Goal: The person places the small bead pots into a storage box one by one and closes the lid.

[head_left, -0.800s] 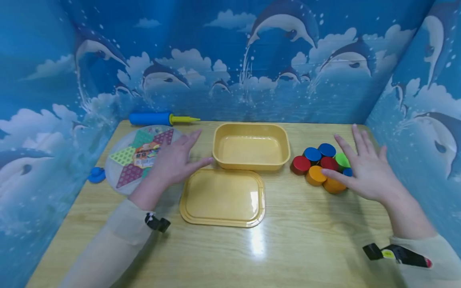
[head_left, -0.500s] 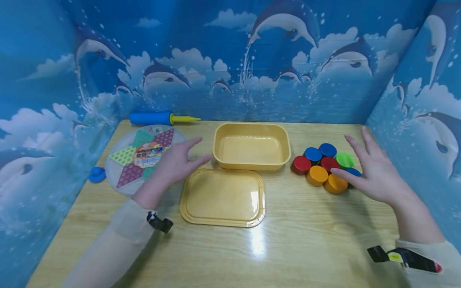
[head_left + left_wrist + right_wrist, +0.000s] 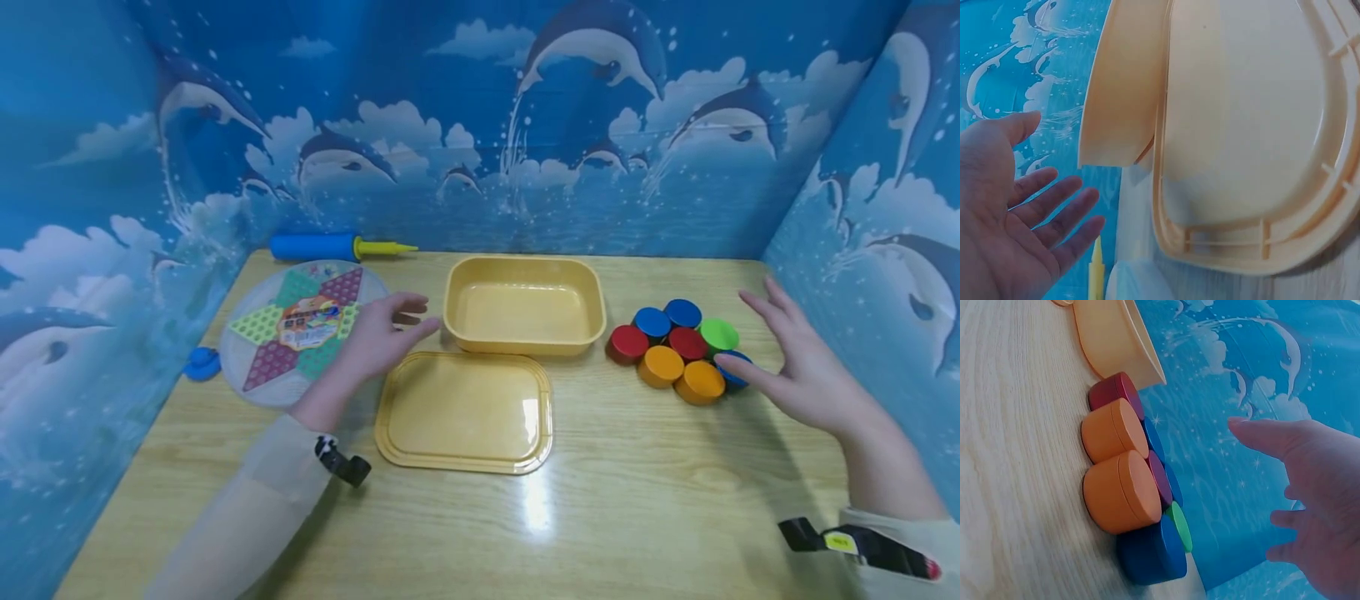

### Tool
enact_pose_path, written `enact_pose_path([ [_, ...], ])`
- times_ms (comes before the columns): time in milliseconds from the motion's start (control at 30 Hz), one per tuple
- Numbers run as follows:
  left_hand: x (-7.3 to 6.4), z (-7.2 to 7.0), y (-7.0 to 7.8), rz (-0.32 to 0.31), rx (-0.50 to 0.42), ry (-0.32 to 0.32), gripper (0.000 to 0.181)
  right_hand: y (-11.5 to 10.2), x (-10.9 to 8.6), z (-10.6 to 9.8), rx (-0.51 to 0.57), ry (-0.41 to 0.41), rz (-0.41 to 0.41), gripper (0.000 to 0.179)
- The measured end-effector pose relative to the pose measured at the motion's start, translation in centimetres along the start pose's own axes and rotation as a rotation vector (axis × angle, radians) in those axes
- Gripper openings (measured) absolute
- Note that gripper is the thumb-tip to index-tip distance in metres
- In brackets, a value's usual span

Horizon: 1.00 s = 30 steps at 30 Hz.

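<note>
- Delta vs. earlier head frames: right hand [image 3: 806, 375] has shifted right and back toward the person, uncovering the far-right end of the container group. Left hand [image 3: 371, 342] slid slightly right, fingers more bent, more of the game board showing. Objects haven't moved.
- Left fingers: relaxed, slightly bent, gaps between them in the wrist view, thumb well apart. Pinching nothing.
- Right fingers: loosely spread, thumb held apart. Holding nothing; clear air between them and the containers in the wrist view.
- Left hand is nearest the right edge of the round game board [image 3: 258, 367], thumb pointing at the left end of the tub.
- Right hand sits just right of the round containers [image 3: 687, 343]: eight, grouped tight and standing on the table. Two red, three blue, two orange, one green. Orange pair at the front, blue one at the right end.
- Tub [image 3: 525, 344]: yellow, rectangular, hollow side up, between the hands, toward the back.
- Lid [image 3: 465, 412]: same yellow, flat on the table [image 3: 637, 517], directly in front of the tub. Contact with tub: can't tell.
- Pump [image 3: 315, 247]: blue body, yellow nozzle, behind the board.
- Small blue item [image 3: 202, 364]: left of the board.
- Backdrop [image 3: 480, 100]: blue dolphin print.
</note>
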<state>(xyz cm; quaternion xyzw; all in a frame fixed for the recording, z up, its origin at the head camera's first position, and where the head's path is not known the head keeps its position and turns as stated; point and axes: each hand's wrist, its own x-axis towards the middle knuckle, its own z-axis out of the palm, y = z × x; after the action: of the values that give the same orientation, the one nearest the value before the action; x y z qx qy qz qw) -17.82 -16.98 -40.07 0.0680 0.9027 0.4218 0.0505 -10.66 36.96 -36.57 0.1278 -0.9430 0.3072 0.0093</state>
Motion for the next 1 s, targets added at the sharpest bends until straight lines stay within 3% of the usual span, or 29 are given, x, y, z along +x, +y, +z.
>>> enact_pose_path([
  [400,1.6,2.1,-0.3,-0.084,-0.218,-0.004,0.05,2.1,-1.7,-0.3,0.023,0.026,0.028,0.089],
  [567,2.0,2.8,-0.2,-0.16,-0.337,-0.012,0.047,2.9,-2.3,-0.2,0.034,0.05,0.026,0.088],
  [833,2.4,3.6,0.0,-0.272,-0.382,0.019,0.041,4.0,-2.5,0.0,0.035,0.048,0.066,0.087],
  [1000,2.6,3.8,-0.3,-0.332,-0.538,0.034,0.034,5.0,-2.0,0.2,0.06,0.037,0.057,0.087],
])
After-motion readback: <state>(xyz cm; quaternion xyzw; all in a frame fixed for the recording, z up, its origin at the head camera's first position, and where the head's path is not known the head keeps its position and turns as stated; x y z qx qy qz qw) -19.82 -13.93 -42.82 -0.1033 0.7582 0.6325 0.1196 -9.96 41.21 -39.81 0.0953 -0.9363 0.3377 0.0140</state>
